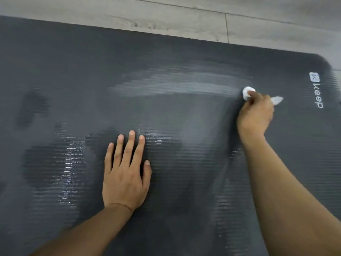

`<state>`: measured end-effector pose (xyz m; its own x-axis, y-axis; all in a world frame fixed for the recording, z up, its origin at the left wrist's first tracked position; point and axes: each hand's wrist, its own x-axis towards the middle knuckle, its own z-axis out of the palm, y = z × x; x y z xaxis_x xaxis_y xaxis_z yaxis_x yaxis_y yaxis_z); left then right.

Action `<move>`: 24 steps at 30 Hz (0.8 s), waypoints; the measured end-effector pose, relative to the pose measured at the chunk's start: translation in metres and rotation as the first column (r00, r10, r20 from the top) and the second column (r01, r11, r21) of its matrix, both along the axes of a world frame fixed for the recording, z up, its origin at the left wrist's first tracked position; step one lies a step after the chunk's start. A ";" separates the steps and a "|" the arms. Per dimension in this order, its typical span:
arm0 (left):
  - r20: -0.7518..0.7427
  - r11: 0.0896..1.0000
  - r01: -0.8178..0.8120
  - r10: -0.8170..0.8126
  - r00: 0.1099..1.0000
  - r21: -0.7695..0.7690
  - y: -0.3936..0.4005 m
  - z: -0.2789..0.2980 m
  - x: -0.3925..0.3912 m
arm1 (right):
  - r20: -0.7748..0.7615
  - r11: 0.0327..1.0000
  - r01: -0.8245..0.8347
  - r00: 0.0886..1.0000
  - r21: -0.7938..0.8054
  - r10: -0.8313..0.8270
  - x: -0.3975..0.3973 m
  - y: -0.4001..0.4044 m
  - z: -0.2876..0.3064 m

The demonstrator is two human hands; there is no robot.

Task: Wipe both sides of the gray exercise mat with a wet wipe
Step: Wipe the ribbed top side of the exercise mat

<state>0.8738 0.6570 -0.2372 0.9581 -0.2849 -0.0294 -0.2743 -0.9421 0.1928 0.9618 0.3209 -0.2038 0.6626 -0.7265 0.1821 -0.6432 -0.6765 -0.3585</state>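
my right hand (pixel 255 115) is clenched round a balled white wet wipe (pixel 247 92), pressing it onto the dark gray ribbed foam exercise mat (pixel 184 58) at about 2 o'clock from frame centre, just beside the white printed logo (pixel 316 90) at 3 o'clock. my left hand (pixel 126 174) lies flat at 6 o'clock, fingers straight, grasping nothing, pinning the mat down. the mat lies flat on the pale wood-look plank floor (pixel 258 24), far edge running along 12 o'clock. progress, as i judge it: a pale wet streak runs from centre to the wipe, and glossy damp patches sit at 8 o'clock, so a good part of this face looks covered. the strip along the far edge and the 3 o'clock corner look dry. underside not visible, presumably still to do after a flip.
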 end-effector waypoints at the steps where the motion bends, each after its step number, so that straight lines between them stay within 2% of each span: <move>1: 0.006 1.000 0.001 -0.001 1.000 -0.003 -0.001 0.000 0.000 | 0.002 0.998 0.065 0.998 0.009 -0.065 -0.003 -0.004 0.005; 3: 0.009 1.000 0.002 -0.002 1.000 -0.005 -0.002 0.000 0.000 | 0.003 0.997 0.060 0.998 0.044 -0.061 0.009 0.026 0.003; 5: 0.002 1.000 0.003 -0.003 1.000 -0.005 -0.001 0.001 0.000 | 0.055 0.977 -0.171 0.985 0.130 0.165 0.028 0.088 0.002; 6: -0.006 1.000 -0.006 0.006 1.000 -0.005 -0.001 -0.001 0.001 | 0.097 0.920 -0.350 0.936 0.179 0.337 0.039 0.128 -0.001; 7: -0.009 1.000 -0.009 0.009 1.000 -0.004 0.000 -0.001 0.002 | 0.110 0.831 -0.520 0.854 0.197 0.509 0.046 0.171 -0.003; 9: -0.007 1.000 0.023 -0.023 1.000 0.014 0.003 -0.003 0.001 | 0.013 0.624 -0.752 0.641 0.210 0.768 0.046 0.247 0.001; 10: -0.001 0.999 0.046 -0.046 0.999 0.024 0.004 -0.004 0.000 | -0.036 0.546 -0.809 0.553 0.216 0.833 0.045 0.266 0.004; 11: 0.007 0.998 0.058 -0.059 0.998 0.027 0.005 -0.004 0.000 | -0.078 0.514 -0.833 0.509 0.205 0.857 0.043 0.268 0.005; 12: 0.013 0.998 0.052 -0.053 0.999 0.017 0.005 -0.004 0.000 | -0.081 0.524 -0.834 0.518 0.174 0.851 0.040 0.256 0.003; 14: 0.012 1.000 0.017 -0.017 1.000 -0.006 0.003 -0.002 0.001 | -0.091 0.658 -0.748 0.652 0.087 0.753 0.026 0.201 -0.002; 16: 0.013 1.000 0.001 0.000 1.000 -0.013 0.000 -0.001 0.000 | -0.111 0.845 -0.535 0.840 -0.009 0.531 0.003 0.117 -0.009; 18: 0.012 1.000 -0.007 0.007 1.000 -0.017 -0.001 -0.002 -0.001 | -0.128 0.950 -0.303 0.948 -0.072 0.293 -0.022 0.039 -0.007; 21: 0.030 1.000 -0.013 0.014 0.999 -0.017 -0.001 -0.005 -0.001 | -0.185 0.987 -0.113 0.979 -0.118 0.090 -0.035 -0.001 -0.003; 24: 0.051 1.000 -0.014 0.015 0.999 -0.017 -0.002 -0.004 -0.002 | -0.085 0.997 -0.037 0.996 -0.073 0.031 -0.018 0.028 -0.010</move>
<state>0.8720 0.6552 -0.2415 0.9623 -0.2710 0.0240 -0.2704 -0.9429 0.1945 0.9438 0.3487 -0.2141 0.7021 -0.6895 0.1777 -0.6450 -0.7216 -0.2517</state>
